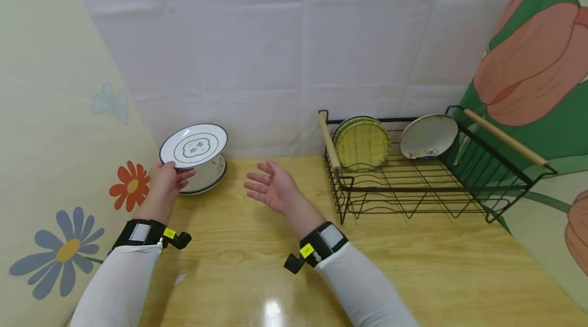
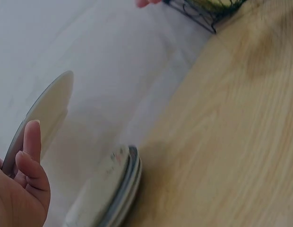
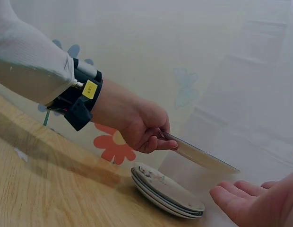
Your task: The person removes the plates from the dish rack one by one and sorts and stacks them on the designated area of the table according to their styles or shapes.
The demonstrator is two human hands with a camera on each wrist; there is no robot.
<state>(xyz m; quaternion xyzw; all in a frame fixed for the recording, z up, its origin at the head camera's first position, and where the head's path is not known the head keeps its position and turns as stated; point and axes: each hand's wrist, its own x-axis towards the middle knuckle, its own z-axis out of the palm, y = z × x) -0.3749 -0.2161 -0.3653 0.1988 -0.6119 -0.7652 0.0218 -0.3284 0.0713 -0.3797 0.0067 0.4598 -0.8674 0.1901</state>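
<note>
My left hand (image 1: 166, 180) pinches the near rim of a white plate (image 1: 216, 139) with a dark blue edge and a patterned centre. The thumb lies on top and the fingers are underneath. This plate is raised above a stack of plates (image 3: 170, 191), as the right wrist view shows, and the top one bears a floral print. To the right of the stack, my right hand (image 1: 274, 187) is held over the table, palm turned toward the left, fingers extended and holding nothing.
A black wire dish rack (image 1: 413, 189) with wooden handles stands at the right. In it, a green-yellow woven round item (image 1: 363, 144) leans at the left and a white floral dish (image 1: 429, 138) leans farther right. A white cloth wall (image 1: 239, 61) rises behind the wooden table (image 1: 239, 266).
</note>
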